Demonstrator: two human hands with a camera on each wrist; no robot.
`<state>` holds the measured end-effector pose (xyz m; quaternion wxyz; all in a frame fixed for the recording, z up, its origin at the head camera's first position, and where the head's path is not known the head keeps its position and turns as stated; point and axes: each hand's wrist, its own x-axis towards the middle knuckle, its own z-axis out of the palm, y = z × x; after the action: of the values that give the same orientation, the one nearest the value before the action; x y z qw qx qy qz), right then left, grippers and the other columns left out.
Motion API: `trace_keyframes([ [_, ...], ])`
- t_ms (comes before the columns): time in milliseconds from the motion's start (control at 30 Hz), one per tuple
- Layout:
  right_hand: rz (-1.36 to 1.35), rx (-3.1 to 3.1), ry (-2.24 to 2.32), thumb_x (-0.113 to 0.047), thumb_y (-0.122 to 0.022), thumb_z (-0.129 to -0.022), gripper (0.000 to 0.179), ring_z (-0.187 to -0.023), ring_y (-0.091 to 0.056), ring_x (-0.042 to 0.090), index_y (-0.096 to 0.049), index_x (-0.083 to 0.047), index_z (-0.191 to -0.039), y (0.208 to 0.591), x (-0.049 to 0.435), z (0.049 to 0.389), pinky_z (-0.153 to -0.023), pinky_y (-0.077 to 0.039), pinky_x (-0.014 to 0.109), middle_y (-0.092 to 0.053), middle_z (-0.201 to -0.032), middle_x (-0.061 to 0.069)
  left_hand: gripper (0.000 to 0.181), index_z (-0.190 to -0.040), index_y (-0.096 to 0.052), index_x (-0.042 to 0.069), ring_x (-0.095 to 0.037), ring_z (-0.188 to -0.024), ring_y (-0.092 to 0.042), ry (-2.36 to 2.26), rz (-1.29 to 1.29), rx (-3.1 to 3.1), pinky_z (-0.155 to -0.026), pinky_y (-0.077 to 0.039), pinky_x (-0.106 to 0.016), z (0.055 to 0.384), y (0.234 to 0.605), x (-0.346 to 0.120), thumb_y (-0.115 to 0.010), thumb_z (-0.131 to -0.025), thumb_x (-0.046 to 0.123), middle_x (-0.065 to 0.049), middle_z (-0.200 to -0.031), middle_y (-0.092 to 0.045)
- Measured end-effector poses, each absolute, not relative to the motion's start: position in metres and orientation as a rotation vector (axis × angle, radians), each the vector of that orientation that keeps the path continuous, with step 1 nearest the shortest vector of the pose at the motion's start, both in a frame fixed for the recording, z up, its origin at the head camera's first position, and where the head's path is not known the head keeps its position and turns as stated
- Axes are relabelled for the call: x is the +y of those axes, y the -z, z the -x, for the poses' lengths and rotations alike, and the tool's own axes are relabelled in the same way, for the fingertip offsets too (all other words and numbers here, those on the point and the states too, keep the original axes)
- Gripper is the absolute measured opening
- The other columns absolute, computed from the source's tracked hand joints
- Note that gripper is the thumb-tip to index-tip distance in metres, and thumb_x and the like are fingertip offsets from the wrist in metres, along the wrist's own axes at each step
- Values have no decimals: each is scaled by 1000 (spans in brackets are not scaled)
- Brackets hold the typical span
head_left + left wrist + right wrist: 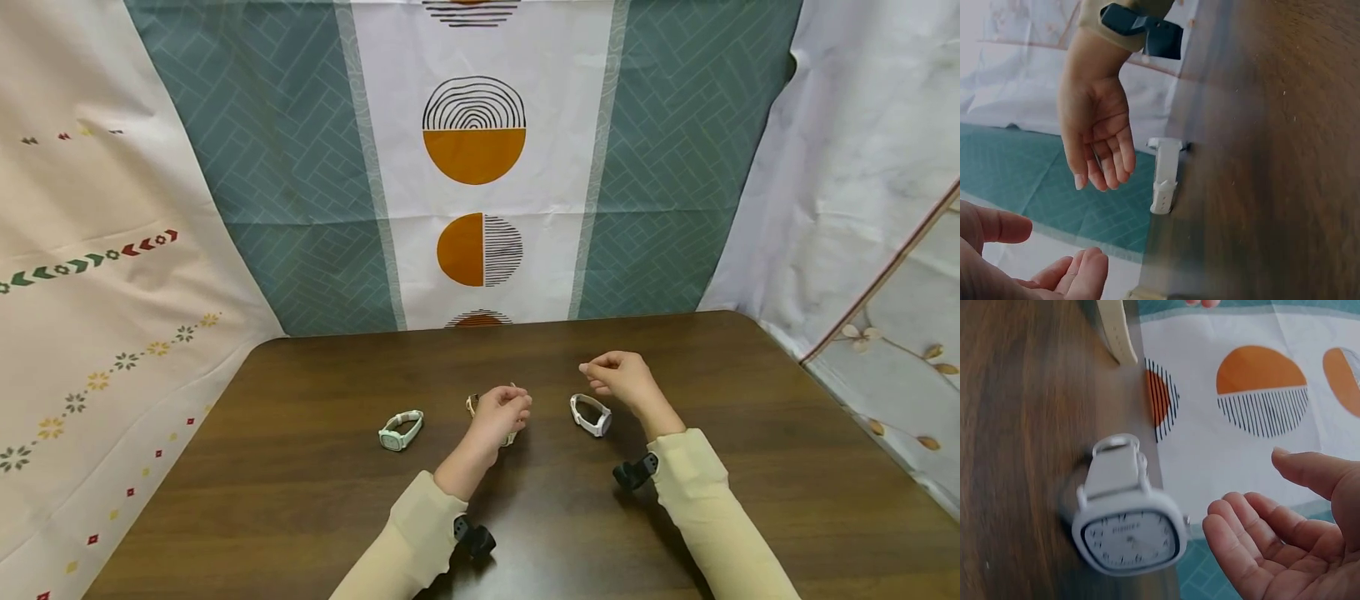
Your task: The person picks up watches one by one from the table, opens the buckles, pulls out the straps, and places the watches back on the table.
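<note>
On the worktop (315, 508), the left hand (501, 414) partly hides the cream watch (1116, 331); the right hand (621, 377) is near the white watch (1125, 503). The green watch (392, 440) lies farther left. Both grips are parted and empty. Pinching the strap (1113, 469) would best spare the dial (1132, 542).

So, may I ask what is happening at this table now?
A person's left hand and right hand are over a dark brown wood-grain table, neither gripping anything. In the head view, the left hand partly hides a cream-coloured wristwatch; the right hand is near a white wristwatch with a rounded-square case. A pale mint-green wristwatch sits farther left on the table, apart from both hands.
</note>
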<state>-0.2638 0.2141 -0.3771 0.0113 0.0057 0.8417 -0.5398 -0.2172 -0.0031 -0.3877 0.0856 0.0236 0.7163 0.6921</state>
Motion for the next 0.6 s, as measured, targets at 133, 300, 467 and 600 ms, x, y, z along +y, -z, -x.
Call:
trace_keyframes([
  [133, -61, 2643, 1648, -20, -63, -91, 39, -86, -68, 28, -58, 12, -111, 381, 220, 267, -72, -57, 27, -64, -104, 28, 34, -119, -52, -11, -35, -101, -59, -2033, -71, 2138, -85, -54, -40, 216, 391, 5, -54, -93, 11, -19, -112, -59],
  [300, -66, 2634, 1570, -20, -63, -91, 39, -81, -67, 21, -59, 14, -110, 385, 226, 269, -71, -57, 27, -66, -100, 26, 34, -118, -52, -12, -39, -103, -59, -2038, -67, 2098, -83, -54, -41, 217, 395, 15, -54, -92, 10, -21, -112, -59],
  [467, -68, 2625, 1462, -20, -64, -90, 36, -73, -64, 12, -61, 13, -106, 389, 227, 271, -69, -56, 27, -66, -91, 15, 32, -116, -55, -10, -37, -102, -60, -1988, -47, 2108, -84, -54, -40, 220, 398, 28, -56, -91, 10, -20, -112, -60],
  [600, -30, 2610, 1410, -17, -66, -88, 34, -68, -61, 8, -62, 13, -104, 394, 227, 271, -63, -55, 22, -64, -85, 10, 29, -113, -55, -10, -35, -100, -60, -1966, -18, 2100, -84, -54, -40, 224, 403, 39, -56, -91, 10, -19, -108, -60],
])
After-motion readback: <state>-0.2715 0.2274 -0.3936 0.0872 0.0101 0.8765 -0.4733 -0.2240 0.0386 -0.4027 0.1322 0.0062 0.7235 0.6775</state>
